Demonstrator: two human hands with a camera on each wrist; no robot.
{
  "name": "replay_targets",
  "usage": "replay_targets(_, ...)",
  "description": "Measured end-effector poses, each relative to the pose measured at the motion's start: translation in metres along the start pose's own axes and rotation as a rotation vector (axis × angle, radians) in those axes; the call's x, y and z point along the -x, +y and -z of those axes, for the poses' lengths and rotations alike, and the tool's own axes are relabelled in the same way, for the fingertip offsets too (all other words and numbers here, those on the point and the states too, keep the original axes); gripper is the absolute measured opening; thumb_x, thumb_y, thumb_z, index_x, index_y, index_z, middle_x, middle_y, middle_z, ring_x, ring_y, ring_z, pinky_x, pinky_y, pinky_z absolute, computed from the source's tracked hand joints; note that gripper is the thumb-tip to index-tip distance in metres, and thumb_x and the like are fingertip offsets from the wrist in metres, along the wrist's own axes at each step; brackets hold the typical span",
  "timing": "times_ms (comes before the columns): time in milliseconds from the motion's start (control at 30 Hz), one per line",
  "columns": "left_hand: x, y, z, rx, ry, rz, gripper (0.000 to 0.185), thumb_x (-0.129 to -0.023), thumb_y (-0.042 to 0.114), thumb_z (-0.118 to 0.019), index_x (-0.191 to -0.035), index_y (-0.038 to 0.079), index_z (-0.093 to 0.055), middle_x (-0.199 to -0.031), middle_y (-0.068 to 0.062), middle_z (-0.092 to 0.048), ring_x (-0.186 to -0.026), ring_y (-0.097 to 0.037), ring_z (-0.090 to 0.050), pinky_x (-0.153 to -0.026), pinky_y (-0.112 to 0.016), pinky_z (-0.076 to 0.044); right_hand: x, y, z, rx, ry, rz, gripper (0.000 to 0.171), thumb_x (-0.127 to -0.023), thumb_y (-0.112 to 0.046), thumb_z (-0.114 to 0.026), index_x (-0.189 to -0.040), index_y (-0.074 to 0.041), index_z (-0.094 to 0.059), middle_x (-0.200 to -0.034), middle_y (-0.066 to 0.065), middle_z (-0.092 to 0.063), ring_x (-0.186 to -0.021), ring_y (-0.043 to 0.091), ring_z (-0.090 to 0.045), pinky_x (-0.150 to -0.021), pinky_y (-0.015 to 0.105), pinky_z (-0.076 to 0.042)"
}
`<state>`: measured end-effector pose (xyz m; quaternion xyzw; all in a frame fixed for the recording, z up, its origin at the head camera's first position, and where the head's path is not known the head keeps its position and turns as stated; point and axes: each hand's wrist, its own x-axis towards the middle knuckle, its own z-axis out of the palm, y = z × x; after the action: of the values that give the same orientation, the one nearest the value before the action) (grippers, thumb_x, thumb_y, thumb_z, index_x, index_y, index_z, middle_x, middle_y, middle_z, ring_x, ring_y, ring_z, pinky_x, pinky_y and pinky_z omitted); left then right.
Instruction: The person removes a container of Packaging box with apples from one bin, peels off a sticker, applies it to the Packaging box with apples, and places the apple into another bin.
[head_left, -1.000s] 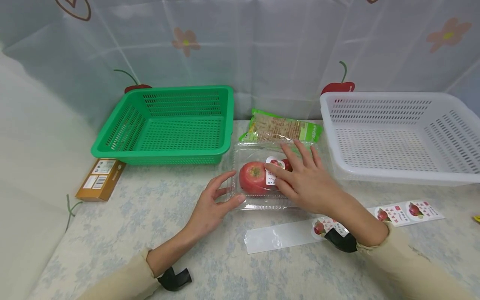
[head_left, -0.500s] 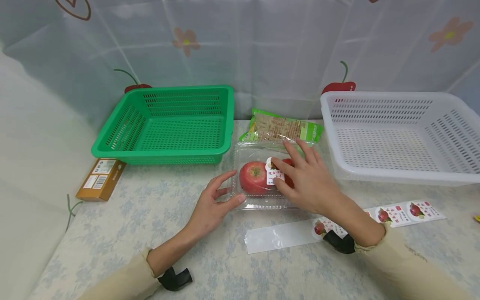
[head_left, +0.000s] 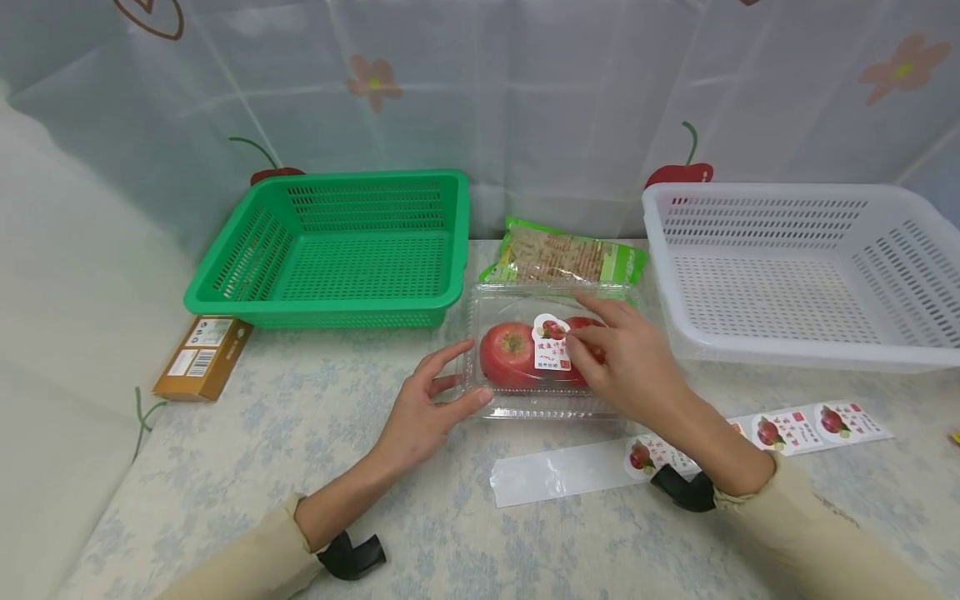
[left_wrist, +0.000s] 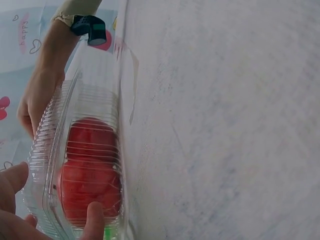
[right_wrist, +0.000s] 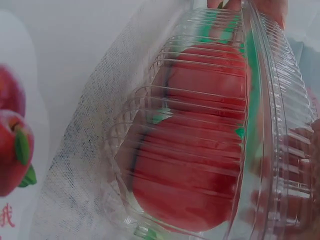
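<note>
A clear plastic clamshell box [head_left: 555, 407] with two red apples [head_left: 504, 360] inside lies on the table, lid down. On its lid sits a white apple label [head_left: 551, 352], flat as far as I can see. My left hand [head_left: 420, 412] rests against the box's left end, thumb at the front corner and fingers along the side. Over the right half of the lid, my right hand [head_left: 637, 362] touches the label's right edge with its fingertips. The left wrist view shows the left fingers [left_wrist: 93, 220] against the box wall. Part of the second apple is hidden by my right hand.
A strip of label backing [head_left: 558, 475] with several apple labels runs under my right forearm. Behind the box lies a green-edged food packet [head_left: 562, 257]. A green basket [head_left: 337, 315] stands left, a white basket [head_left: 795, 350] right, and a brown carton [head_left: 202, 358] far left.
My right hand has shifted slightly right across the label, and its fingers have drawn closer together, uncovering the label's picture and text. The left hand and the box have stayed in place.
</note>
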<state>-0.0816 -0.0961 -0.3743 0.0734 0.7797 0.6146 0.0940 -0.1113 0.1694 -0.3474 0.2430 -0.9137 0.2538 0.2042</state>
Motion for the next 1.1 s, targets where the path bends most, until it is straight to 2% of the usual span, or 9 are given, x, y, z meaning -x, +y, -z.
replay_targets(267, -0.0002, -0.0001, 0.0000, 0.016, 0.000, 0.001, 0.063, -0.086, 0.018, -0.079, -0.143, 0.022, -0.052, -0.150, -0.004, -0.039, -0.124, -0.035, -0.052, -0.086, -0.041, -0.055, 0.0015, 0.0009, 0.0011, -0.002, -0.010, -0.008, 0.012, -0.083, -0.008, -0.070, -0.090, -0.003, -0.079, -0.125, 0.020, -0.063, -0.118, 0.036, -0.056, -0.095, 0.052, -0.046)
replay_targets(567, -0.0002, -0.0005, 0.0004, 0.033, -0.003, -0.003, 0.064, -0.086, 0.017, -0.079, -0.144, 0.021, -0.051, -0.150, -0.004, -0.038, -0.124, -0.035, -0.051, -0.085, -0.040, -0.055, 0.0021, 0.0040, 0.0019, -0.049, -0.002, 0.061, 0.007, -0.079, -0.010, -0.078, -0.084, -0.006, -0.080, -0.123, 0.016, -0.065, -0.116, 0.032, -0.057, -0.092, 0.050, -0.047)
replay_targets(867, -0.0002, -0.0008, -0.0002, 0.037, -0.003, -0.004, 0.064, -0.086, 0.018, -0.079, -0.144, 0.021, -0.051, -0.150, -0.003, -0.038, -0.124, -0.034, -0.051, -0.085, -0.041, -0.055, 0.0029, 0.0070, 0.0025, -0.107, -0.006, 0.110, 0.004, -0.077, -0.010, -0.079, -0.081, -0.010, -0.080, -0.121, 0.015, -0.066, -0.111, 0.031, -0.057, -0.090, 0.049, -0.045)
replay_targets(1000, 0.0000, -0.0010, -0.0004, 0.038, -0.003, -0.007, 0.064, -0.086, 0.017, -0.079, -0.144, 0.022, -0.051, -0.151, -0.003, -0.038, -0.124, -0.034, -0.051, -0.086, -0.041, -0.055, 0.0033, 0.0067, 0.0028, -0.060, -0.053, 0.127, 0.012, -0.080, -0.015, -0.078, -0.090, -0.009, -0.081, -0.129, 0.017, -0.061, -0.115, 0.034, -0.055, -0.093, 0.050, -0.043)
replay_targets(1100, 0.0001, -0.0013, -0.0007, 0.036, -0.001, -0.011, 0.064, -0.086, 0.016, -0.078, -0.144, 0.021, -0.051, -0.151, -0.003, -0.038, -0.124, -0.034, -0.052, -0.086, -0.042, -0.055, 0.0031, 0.0050, 0.0036, 0.031, -0.133, 0.121, 0.025, -0.086, -0.024, -0.073, -0.107, -0.012, -0.079, -0.140, 0.020, -0.052, -0.126, 0.039, -0.047, -0.102, 0.055, -0.038)
